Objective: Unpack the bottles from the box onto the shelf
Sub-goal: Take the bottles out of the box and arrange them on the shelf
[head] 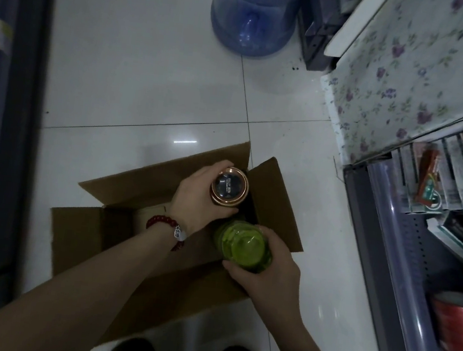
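The cardboard box [77,232] sits open on the tiled floor, directly under both grips, its flaps folded outward so the hands can reach straight down. The shelf [407,255] stands well to the right of the right hand's grip, partly stocked with packets and a red can, a short swing away. The left hand [195,200] wraps its fingers and thumb round the copper-lidded bottle [229,186] just below the lid, holding it upright over the box's far end. Just nearer than that grip, the right hand [264,275] curls round the green-capped bottle [244,248], thumb on the near side, also upright. Taking one bottle per hand likely halves the trips. A pale third bottle [146,217] seems to lie inside, left of the left wrist.
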Motion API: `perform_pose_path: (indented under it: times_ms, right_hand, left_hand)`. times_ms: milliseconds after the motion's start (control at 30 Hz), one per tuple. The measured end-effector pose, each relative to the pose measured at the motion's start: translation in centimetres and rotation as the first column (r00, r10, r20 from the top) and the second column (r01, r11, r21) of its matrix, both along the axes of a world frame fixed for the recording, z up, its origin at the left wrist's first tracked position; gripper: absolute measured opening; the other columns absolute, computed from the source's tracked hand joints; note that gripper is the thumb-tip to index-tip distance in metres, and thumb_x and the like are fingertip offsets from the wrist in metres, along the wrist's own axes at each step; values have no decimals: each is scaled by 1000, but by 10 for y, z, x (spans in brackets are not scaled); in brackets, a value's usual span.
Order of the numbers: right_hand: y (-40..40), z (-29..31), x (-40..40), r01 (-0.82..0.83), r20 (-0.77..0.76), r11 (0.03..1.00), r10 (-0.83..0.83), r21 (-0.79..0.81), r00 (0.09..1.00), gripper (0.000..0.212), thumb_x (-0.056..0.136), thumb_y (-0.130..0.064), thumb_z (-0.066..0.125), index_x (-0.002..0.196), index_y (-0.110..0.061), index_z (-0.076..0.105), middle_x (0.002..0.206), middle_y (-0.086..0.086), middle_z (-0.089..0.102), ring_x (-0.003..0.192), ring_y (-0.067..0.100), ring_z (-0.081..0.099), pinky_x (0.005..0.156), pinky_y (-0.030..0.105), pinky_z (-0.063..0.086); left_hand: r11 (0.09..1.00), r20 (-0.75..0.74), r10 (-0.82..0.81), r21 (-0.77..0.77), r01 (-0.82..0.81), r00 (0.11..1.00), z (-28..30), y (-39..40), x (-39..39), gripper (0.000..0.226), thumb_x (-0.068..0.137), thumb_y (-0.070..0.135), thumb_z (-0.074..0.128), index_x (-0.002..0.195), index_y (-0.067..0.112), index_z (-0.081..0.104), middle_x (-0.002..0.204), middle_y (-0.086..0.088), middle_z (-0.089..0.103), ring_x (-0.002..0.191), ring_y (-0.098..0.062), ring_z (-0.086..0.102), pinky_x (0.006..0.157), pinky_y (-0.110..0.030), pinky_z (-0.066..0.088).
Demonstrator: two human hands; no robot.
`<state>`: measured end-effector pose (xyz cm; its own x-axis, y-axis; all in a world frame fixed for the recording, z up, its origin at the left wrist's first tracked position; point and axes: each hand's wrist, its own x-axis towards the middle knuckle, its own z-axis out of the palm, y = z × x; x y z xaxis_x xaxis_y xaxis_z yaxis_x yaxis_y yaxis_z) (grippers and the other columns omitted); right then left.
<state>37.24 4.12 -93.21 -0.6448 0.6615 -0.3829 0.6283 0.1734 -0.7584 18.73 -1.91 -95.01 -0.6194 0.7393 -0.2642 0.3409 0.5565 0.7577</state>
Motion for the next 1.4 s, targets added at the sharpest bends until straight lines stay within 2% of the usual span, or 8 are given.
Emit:
perform_pose_path:
  times_ms: [133,400,700,900,1100,1233,1333,1400]
  right_hand:
    - [10,37,-5,64,-27,998,-65,-11,998,57,60,-36,87,98,-52,47,98,-29,56,96,-14,53,78,5,41]
    - [33,165,-22,119,-119,990,-128,-81,985,56,54,-41,85,103,-40,59,98,-17,66,92,-7,60,75,14,49]
    - [58,370,-37,177,-237,984,-169,13,957,56,57,-29,88,100,-34,53,92,-17,64,86,-5,62,72,17,49]
    - [80,515,-29,255,-344,955,-191,149,919,52,54,-33,89,97,-35,59,90,-14,70,85,-4,65,75,19,52]
    - [100,652,3,384,-448,887,-243,256,860,52,52,-41,87,99,-32,65,89,-11,74,85,1,69,83,29,55]
    - [106,730,38,437,-481,847,-259,304,837,68,49,-54,83,110,-32,65,97,-13,73,92,0,67,90,30,54]
    - [104,784,68,487,-510,804,-277,342,814,66,55,-41,88,115,-24,65,100,-16,69,88,-10,63,81,11,50]
    - [100,817,89,525,-532,771,-293,360,795,62,58,-36,89,114,-23,65,101,-12,70,89,-7,64,79,12,50]
  left_hand:
    - [999,2,25,31,-25,1000,45,4,-5,86,62,26,86,137,21,44,132,3,56,118,-2,45,99,-14,31]
    - [996,1,47,74,-47,999,188,12,-12,85,62,26,84,137,28,44,129,7,57,115,-5,51,83,10,26]
    - [961,81,108,247,-125,991,401,18,-11,75,56,30,86,120,36,46,103,20,64,97,-1,61,79,-5,43]
    - [924,108,-8,381,-34,994,540,45,-14,66,47,42,85,105,43,55,103,15,69,100,-3,64,94,-32,51]
    - [863,4,-156,488,134,988,671,73,4,52,55,27,88,94,44,59,94,23,70,92,12,62,80,-6,44]
    - [805,8,-278,548,228,960,748,86,30,57,52,36,86,103,35,62,100,11,72,95,1,65,85,-21,49]
    - [767,-7,-339,577,281,941,795,95,53,56,56,33,88,106,30,62,100,9,72,94,-2,65,85,-23,51]
    - [737,-17,-387,596,320,922,823,101,70,55,56,32,88,105,27,64,99,7,72,93,-4,66,85,-25,51]
